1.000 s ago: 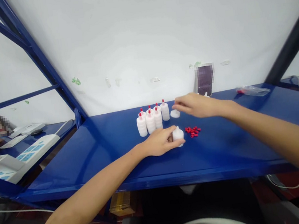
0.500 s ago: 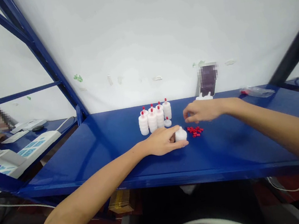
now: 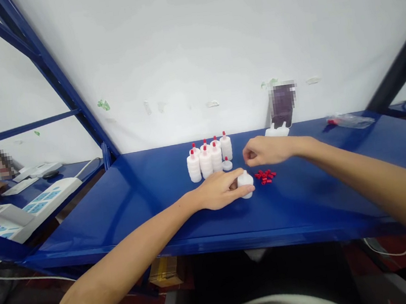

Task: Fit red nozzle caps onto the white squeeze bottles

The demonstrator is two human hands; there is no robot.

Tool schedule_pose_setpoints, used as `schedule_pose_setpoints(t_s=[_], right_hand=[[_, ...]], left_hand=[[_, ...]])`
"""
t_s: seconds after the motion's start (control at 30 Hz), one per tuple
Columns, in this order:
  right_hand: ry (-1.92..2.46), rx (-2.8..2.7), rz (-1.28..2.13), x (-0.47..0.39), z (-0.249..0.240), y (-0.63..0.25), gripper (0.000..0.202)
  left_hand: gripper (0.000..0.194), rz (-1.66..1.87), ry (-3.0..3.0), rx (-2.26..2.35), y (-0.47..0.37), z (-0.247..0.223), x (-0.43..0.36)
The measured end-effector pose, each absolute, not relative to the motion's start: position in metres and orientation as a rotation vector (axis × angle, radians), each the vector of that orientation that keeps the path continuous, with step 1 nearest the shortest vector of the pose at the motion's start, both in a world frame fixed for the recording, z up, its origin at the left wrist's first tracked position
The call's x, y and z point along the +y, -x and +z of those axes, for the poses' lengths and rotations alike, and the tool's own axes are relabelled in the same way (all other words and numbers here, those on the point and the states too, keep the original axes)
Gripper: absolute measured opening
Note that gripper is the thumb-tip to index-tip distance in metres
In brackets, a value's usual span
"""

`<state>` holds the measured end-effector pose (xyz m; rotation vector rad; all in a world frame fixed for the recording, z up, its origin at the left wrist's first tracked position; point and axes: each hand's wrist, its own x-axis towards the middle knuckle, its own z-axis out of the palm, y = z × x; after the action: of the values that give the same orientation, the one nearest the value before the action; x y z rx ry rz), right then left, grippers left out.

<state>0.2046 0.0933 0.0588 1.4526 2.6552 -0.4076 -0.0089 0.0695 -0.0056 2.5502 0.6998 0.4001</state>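
now | left hand grip wraps small white uncapped bottle | right hand grip pinched shut above red caps

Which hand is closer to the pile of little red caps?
The right hand. It hovers just above and behind the red caps, fingers pinched. The left hand is farther left, gripping an uncapped white bottle.

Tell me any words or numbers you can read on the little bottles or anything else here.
None can be read.
The white bottles with red tips show no labels.
The power strip has blue panels, any print too small to read.
The propped phone is blurred out.
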Motion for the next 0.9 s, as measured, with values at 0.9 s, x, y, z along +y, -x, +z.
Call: schedule_pose_setpoints(t_s=[0.9], right_hand=[[-1.377, 2.847, -0.337, 0.085, 0.051, -0.191, 0.013]], left_hand=[[0.027, 0.436, -2.651, 0.637, 0.020, 0.000, 0.073]])
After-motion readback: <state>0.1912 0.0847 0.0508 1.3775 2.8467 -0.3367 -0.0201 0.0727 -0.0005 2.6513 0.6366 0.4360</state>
